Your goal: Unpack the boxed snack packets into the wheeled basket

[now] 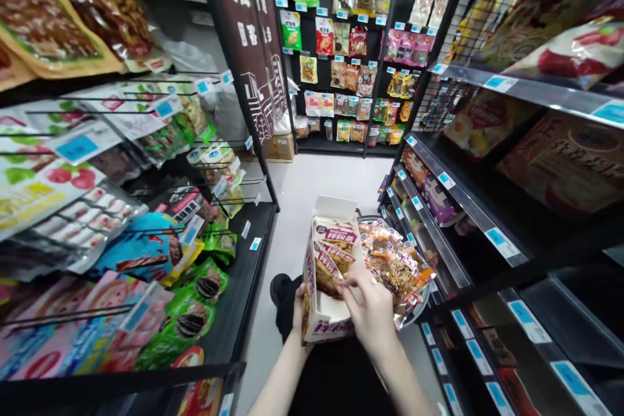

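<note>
An open cardboard display box [336, 327] with purple lettering is tilted in front of my body, its back flap standing up. My left hand [298, 315] grips its left side, with most of the fingers hidden behind it. Inside lie several snack packets [338, 234] with white and purple labels, in the far part of the box. My right hand [368, 302] reaches over the box's right wall, thumb and fingers pinched at the edge of the nearest snack packet [327, 270]. The near end of the box shows its bare white bottom.
A round metal basket [423, 312] heaped with small wrapped snacks [394, 260] stands right of the box. Shelves with hanging snack bags [209, 286] line the left, and price-tagged shelves [480, 227] the right. A pegboard display [341, 84] closes the aisle's far end, beside a cardboard carton [280, 147].
</note>
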The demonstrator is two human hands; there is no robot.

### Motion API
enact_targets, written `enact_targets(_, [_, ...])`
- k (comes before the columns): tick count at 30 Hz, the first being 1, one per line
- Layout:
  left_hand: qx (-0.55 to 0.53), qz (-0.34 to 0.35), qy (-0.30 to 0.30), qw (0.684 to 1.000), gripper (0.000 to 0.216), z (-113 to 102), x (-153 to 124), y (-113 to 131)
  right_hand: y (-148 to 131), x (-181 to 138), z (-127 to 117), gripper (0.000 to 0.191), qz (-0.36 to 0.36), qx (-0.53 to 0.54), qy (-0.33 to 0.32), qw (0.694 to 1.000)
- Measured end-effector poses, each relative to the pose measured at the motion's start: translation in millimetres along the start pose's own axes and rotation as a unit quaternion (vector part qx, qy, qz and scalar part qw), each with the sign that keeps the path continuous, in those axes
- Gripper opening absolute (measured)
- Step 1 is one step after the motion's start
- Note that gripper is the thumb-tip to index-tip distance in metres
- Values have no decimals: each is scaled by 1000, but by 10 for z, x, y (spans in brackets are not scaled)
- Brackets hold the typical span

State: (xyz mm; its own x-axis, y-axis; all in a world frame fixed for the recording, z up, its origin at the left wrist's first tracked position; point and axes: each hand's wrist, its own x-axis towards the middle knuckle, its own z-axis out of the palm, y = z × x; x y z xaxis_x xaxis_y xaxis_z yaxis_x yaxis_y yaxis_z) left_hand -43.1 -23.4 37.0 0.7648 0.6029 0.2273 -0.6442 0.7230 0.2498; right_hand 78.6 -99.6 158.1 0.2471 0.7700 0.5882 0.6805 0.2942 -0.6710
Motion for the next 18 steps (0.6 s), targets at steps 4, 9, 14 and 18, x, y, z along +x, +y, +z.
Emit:
enact_targets(4, [11,-21,1,1000,37,62,52,0,74,-8,-61,7,58,-17,-53,997])
enact_targets(9, [12,-56,17,998,39,67,92,-20,89,-61,-93,7,119,28,-42,992])
enact_targets(14, [10,-104,29,994,44,-40,139,-20,170,-102,-71,11,207,146,117,960])
enact_targets(18, [17,-132,44,990,45,-154,166,-9,321,30,-291,24,312,338,276,844])
